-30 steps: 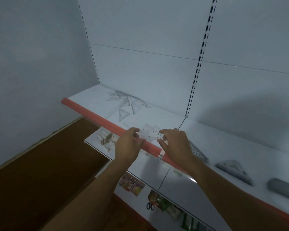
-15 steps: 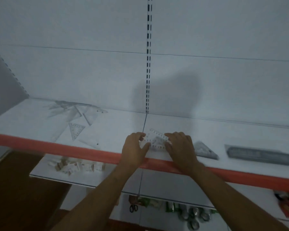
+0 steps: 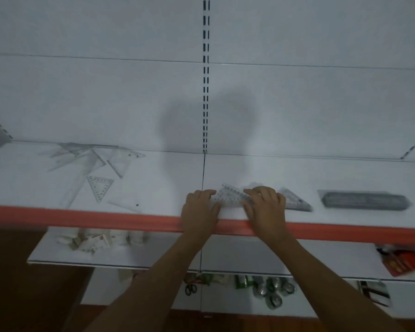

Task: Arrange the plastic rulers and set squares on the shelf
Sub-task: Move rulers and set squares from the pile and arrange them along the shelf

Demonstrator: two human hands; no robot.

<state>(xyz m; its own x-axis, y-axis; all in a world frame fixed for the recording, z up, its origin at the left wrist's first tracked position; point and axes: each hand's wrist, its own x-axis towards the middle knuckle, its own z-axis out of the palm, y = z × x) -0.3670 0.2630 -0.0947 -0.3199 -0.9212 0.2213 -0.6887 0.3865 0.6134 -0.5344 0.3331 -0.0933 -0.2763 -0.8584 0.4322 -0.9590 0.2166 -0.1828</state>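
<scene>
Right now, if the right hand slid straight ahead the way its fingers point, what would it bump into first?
The right hand already touches the clear set square; past it, bare shelf, then probably the back wall.

Both bare forearms reach up and away, side by side. The left hand (image 3: 200, 210) and right hand (image 3: 267, 210) lie palm down, knuckles up, fingers curled forward, thumbs pointing inward toward each other.

Single head view, facing shelf (image 3: 153, 178) front-on, looking slightly down, close
</scene>
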